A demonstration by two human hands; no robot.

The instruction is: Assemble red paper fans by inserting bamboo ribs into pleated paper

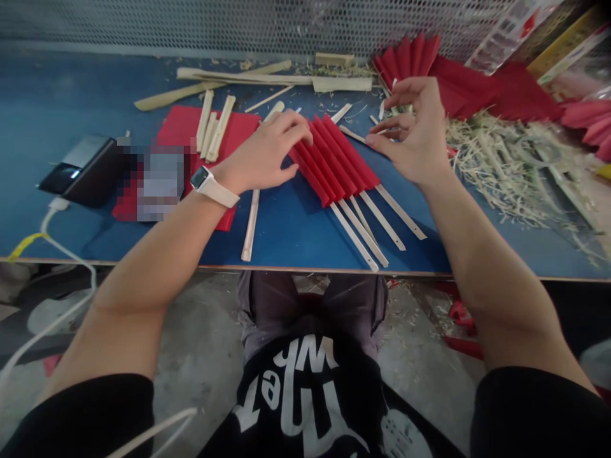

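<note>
A pleated red fan (341, 156) lies on the blue table, with several pale bamboo strips (389, 219) sticking out of its near edge. My left hand (277, 152) is over the fan's left edge, fingers curved and thumb apart; whether the fingertips touch the folds is unclear. My right hand (417, 137) hovers beyond the fan's right side, its fingers spread and curled, with white bits on two fingertips. Thin strip ends (353, 135) lie by its thumb. A loose bamboo strip (251, 222) lies below my left hand, partly covered by it.
Red sheets (179, 127) at left carry short bamboo pieces (221, 127). A dark phone-like device (93, 172) with a white cable (71, 251) is farther left. Long bamboo strips (272, 79) lie at the back. Shavings (501, 168) and folded red material (487, 89) cover the right side.
</note>
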